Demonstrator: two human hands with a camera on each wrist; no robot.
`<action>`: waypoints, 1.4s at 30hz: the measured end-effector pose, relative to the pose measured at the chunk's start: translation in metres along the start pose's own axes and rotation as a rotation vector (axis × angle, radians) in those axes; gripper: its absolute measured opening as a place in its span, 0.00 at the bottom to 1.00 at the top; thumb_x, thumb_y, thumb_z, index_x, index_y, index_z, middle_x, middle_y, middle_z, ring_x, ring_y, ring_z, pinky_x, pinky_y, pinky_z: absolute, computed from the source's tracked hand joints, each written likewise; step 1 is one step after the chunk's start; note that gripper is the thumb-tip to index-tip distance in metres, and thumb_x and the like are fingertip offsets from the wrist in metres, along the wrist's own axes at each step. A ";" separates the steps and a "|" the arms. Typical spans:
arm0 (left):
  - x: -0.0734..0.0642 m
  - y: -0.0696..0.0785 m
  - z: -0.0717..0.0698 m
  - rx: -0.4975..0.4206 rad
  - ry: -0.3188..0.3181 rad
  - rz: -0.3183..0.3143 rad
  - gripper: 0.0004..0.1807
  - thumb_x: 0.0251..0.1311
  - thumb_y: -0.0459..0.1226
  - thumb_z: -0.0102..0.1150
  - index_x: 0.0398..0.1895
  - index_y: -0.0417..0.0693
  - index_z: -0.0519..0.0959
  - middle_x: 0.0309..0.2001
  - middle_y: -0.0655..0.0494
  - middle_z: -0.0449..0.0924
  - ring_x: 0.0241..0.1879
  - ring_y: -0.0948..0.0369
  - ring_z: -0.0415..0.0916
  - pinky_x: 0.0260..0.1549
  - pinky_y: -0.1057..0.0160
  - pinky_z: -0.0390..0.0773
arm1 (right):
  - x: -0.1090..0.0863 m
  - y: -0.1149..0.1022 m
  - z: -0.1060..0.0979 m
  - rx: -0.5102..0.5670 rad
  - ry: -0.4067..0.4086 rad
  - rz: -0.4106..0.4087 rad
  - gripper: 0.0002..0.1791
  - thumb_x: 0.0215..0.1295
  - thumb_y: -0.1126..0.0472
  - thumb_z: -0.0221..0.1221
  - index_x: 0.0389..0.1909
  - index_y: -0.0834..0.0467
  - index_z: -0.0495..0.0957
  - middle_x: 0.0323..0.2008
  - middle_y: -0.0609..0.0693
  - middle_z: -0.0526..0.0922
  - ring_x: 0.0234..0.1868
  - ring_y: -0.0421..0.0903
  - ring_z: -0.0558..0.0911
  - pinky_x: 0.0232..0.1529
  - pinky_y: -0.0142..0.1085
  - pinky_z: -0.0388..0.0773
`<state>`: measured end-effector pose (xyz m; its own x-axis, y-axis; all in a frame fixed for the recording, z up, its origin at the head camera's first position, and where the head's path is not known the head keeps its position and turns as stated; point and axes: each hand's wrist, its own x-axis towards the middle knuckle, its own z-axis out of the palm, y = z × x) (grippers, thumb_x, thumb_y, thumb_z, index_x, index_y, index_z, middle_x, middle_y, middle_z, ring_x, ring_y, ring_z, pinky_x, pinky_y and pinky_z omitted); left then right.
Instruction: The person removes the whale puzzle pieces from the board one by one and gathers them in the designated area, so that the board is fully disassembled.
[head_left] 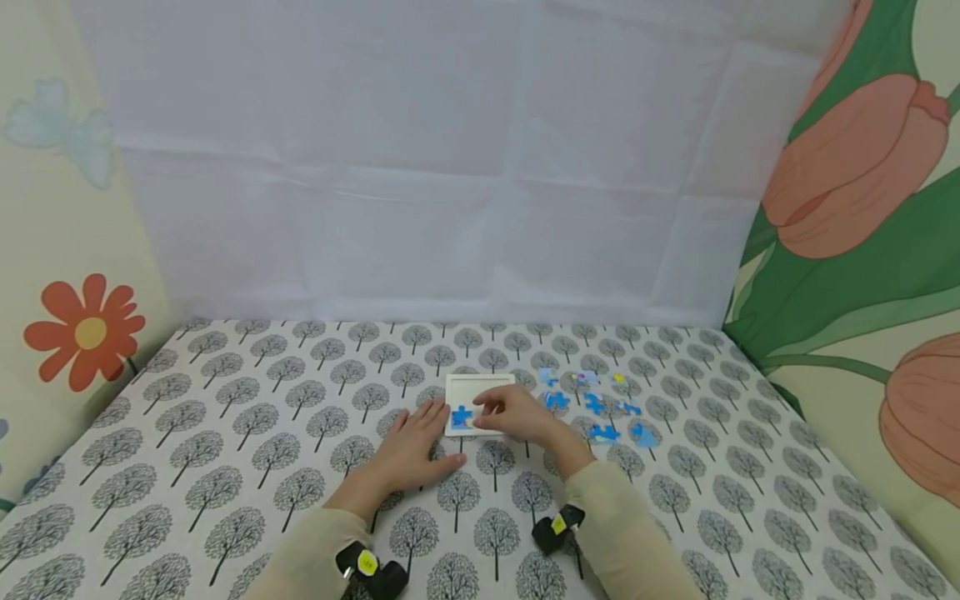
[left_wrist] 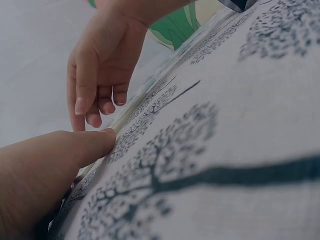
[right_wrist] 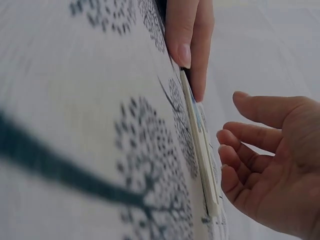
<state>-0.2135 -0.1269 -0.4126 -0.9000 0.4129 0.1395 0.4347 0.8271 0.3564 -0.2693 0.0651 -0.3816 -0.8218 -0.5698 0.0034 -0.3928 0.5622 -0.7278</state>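
A shallow white puzzle tray (head_left: 480, 380) lies on the tree-print cloth, with a blue jigsaw piece (head_left: 461, 416) in its lower left corner. My left hand (head_left: 411, 446) lies with fingers extended, their tips at the tray's left edge and the thumb spread out on the cloth. Over the tray hovers my right hand (head_left: 517, 414), its fingers loosely bent and holding nothing. In the right wrist view the thumb of that hand (right_wrist: 280, 155) stands apart from the bent fingers, beside the tray's thin edge (right_wrist: 199, 145). Part of the tray's inside is hidden beneath it.
To the right of the tray several loose jigsaw pieces (head_left: 594, 403), mostly blue, lie spread on the cloth (head_left: 315, 467). A white sheet (head_left: 420, 167) hangs behind the table, and flower-print walls (head_left: 847, 183) stand at both sides.
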 end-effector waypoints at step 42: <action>0.000 0.001 -0.001 -0.006 0.007 0.011 0.40 0.53 0.53 0.48 0.62 0.34 0.54 0.63 0.41 0.49 0.62 0.48 0.42 0.56 0.45 0.39 | 0.011 0.000 0.023 -0.030 0.098 0.039 0.15 0.48 0.62 0.63 0.38 0.59 0.73 0.28 0.45 0.71 0.28 0.41 0.69 0.31 0.33 0.67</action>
<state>-0.2127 -0.1268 -0.4110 -0.8952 0.4196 0.1499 0.4447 0.8201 0.3602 -0.2689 0.0444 -0.3972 -0.8725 -0.4867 0.0430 -0.3702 0.6012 -0.7082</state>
